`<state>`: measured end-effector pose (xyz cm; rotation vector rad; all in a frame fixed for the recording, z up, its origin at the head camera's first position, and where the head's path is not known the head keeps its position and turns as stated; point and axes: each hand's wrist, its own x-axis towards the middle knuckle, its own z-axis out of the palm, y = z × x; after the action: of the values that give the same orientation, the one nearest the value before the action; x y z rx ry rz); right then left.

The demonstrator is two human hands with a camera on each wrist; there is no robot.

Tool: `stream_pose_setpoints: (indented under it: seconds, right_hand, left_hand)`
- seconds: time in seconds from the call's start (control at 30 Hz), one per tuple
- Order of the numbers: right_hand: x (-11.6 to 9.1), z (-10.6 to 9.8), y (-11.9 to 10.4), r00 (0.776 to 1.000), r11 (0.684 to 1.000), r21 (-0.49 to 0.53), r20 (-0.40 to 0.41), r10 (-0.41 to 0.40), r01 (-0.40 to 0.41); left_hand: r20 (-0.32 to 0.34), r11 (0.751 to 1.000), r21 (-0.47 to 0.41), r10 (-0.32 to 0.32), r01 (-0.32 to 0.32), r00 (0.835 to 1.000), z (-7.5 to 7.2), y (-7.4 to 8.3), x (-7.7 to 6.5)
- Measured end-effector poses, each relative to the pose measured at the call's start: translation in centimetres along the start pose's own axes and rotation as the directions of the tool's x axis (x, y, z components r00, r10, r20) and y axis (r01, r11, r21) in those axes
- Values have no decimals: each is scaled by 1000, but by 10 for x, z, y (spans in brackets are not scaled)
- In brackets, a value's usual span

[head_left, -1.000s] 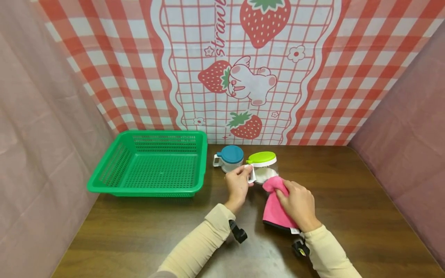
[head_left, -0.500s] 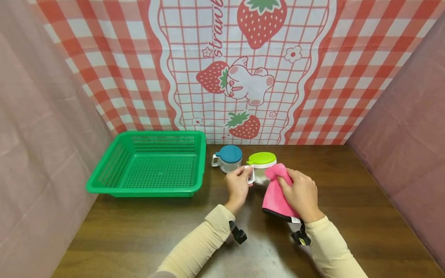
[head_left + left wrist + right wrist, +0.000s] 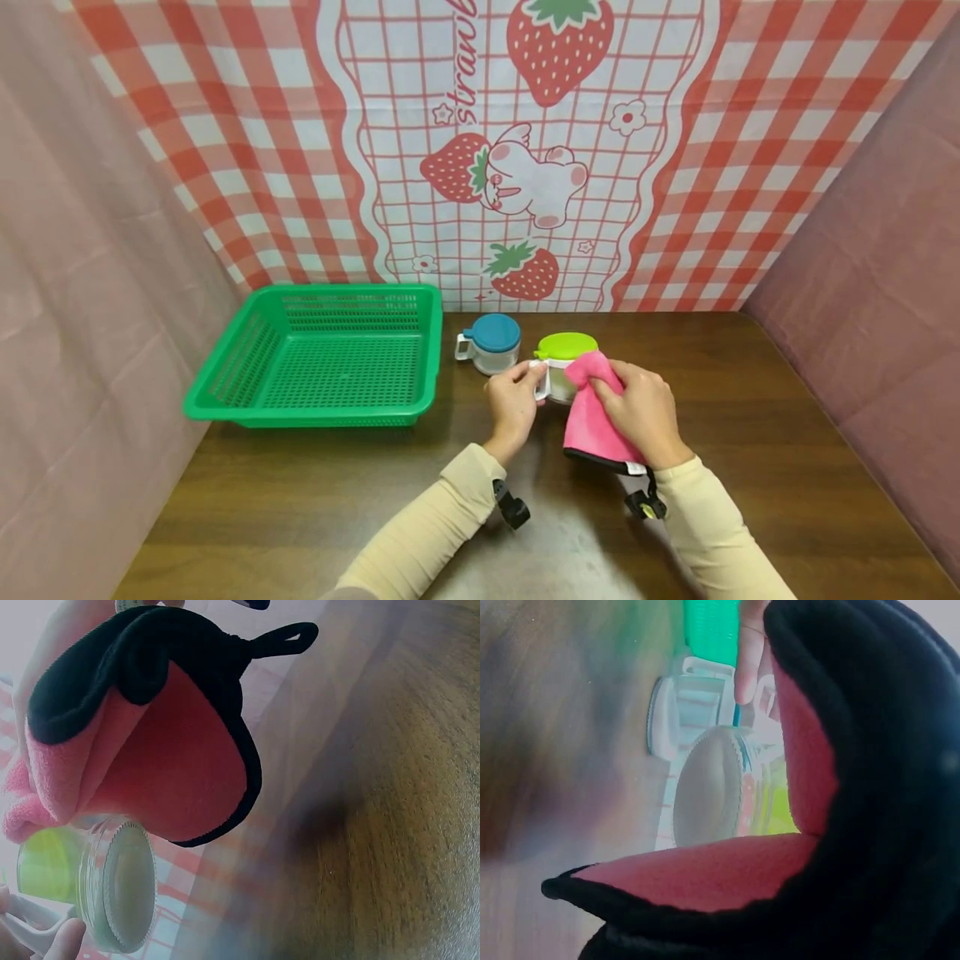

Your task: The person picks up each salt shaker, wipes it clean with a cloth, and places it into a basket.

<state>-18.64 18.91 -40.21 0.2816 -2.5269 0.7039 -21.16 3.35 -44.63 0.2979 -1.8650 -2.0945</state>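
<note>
My left hand pinches the white handle of a clear seasoning jar with a lime green lid. The jar's round base shows in the right wrist view, raised from the tabletop. A pink cloth with black edging and a hanging loop is bunched in my right hand. Its upper folds lie against the jar's right front side, covering part of the wall. Pale contents show low in the jar.
A similar jar with a blue lid stands just left, its handle pointing left. Farther left sits a green perforated basket on the wooden table. A strawberry-print checked curtain hangs along the back edge.
My right hand has brought the cloth up along the jar's side, then slightly left against it. The left hand keeps its hold on the handle, and the jar has shifted only a little.
</note>
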Motion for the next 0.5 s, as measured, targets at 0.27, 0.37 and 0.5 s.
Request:
stream_pose_setpoints:
  seconds: [0.27, 0.37, 0.5]
  right_hand:
    - [-7, 6, 1, 1000, 1000, -19, 16, -11, 11]
    - [-11, 8, 2, 1000, 999, -30, 25, -18, 18]
    - [-15, 11, 5, 998, 999, -37, 57, -12, 15]
  left_hand:
    - [-16, 1000, 2, 0, 0, 1000, -1, 1, 2]
    - [-27, 1000, 3, -4, 4, 1000, -1, 1, 3]
    - [-36, 1000, 3, -14, 14, 999, -2, 1, 4]
